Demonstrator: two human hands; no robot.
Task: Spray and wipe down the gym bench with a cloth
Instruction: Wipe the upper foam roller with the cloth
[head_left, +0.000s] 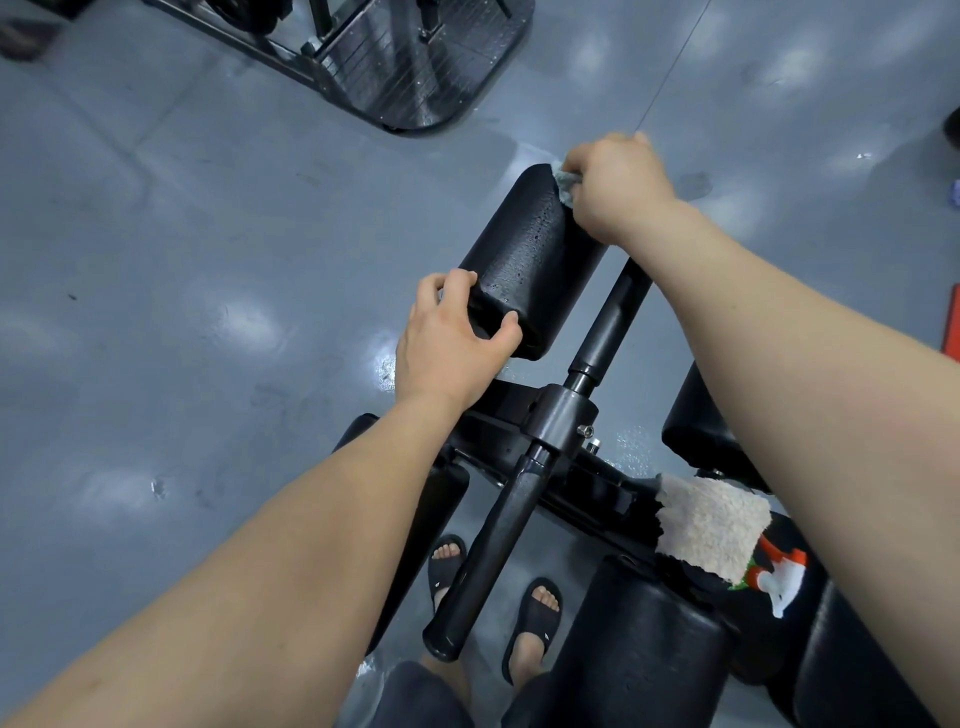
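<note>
**Cloth at far end of roller pad**

Cloth, small, grey-green, crumpled (567, 182): bunched in the right hand (618, 187), whose fingers are curled round it, pressing it to the far end of the black cylindrical foam roller pad (530, 249). Only a corner of the cloth shows past the knuckles.

Left hand (449, 343): clamped on the near end of the same pad, thumb over the top edge, fingers wrapped on the end face. Hands well apart, one at each end of the roller.

Pad surface speckled with fine droplets along its upper face. It stands out to the left of a black steel tube (608, 322), which runs down into a dark metal collar (563, 415) on the gym bench frame (587, 488). A second black tube (488, 561) slants from the collar toward the camera.

Lower right: larger black padded rollers (639, 649), near the camera. A beige terry towel with a ragged edge (711, 525) lies on the frame just beside them, partly under the right forearm. Black fabric with a red, white and green print (779, 571) touches the towel's lower edge.

Below the frame: two feet in black slide sandals (537, 618) on glossy grey floor (208, 260). Wet glints on the floor near the left wrist. Top of view: black ribbed footplate of another machine (415, 67).
</note>
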